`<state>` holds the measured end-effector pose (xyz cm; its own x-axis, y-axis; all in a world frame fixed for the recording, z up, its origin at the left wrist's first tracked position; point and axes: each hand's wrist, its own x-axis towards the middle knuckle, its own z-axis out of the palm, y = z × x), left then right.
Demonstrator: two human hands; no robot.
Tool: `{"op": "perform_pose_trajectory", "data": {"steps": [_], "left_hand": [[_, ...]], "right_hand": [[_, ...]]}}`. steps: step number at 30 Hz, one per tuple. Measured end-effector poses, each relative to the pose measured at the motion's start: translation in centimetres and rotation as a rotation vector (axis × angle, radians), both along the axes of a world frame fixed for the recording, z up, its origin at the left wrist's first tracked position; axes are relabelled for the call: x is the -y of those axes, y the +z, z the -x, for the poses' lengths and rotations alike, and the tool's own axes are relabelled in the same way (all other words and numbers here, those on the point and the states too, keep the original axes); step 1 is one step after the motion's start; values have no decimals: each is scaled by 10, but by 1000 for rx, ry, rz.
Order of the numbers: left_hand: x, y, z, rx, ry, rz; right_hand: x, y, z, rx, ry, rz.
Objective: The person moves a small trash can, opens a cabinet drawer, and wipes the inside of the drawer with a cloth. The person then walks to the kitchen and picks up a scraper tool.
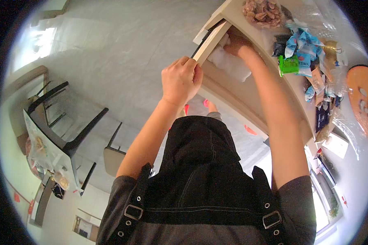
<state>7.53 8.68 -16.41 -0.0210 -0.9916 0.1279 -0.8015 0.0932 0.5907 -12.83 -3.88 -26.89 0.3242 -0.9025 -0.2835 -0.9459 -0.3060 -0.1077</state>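
Head view: left hand [182,79] is curled closed over the edge of the pulled-out drawer [228,87], knuckles up, thumb side toward the drawer. Right hand [236,45] is down inside the drawer's far end, touching the soft white bundle [227,63]. Its fingers are partly hidden in there, so can't tell how far open they are or if they grip it. Bundle lies in the drawer, beside the side wall. Cabinet top [255,37] right of the drawer carries brown pieces in clear plastic [263,13], blue packets [304,44] and a green packet [288,65].
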Motion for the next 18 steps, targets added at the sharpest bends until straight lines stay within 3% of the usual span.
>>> {"op": "perform_pose_trajectory", "data": {"steps": [4,6,9,11,12,14,16,18], "left_hand": [[-1,3,3,-18,17,-5],[0,3,2,-52,16,-24],[-1,4,1,-20,7,-69],[-1,4,1,2,1,-58],[-2,4,1,14,-2,-55],[-1,2,3,-16,23,-10],[-2,0,4,-31,26,2],[-2,-1,2,-29,12,-8]], "right_hand": [[1,-34,9,20,-26,56],[-10,-17,25,43,-155,-152],[-45,-50,94,122,-210,-66],[-79,-4,127,37,-515,-427],[-97,4,148,1,-583,-456],[-144,-15,208,29,-740,-280],[-173,-9,243,323,-829,-250],[-183,0,251,449,-907,-301]]}}
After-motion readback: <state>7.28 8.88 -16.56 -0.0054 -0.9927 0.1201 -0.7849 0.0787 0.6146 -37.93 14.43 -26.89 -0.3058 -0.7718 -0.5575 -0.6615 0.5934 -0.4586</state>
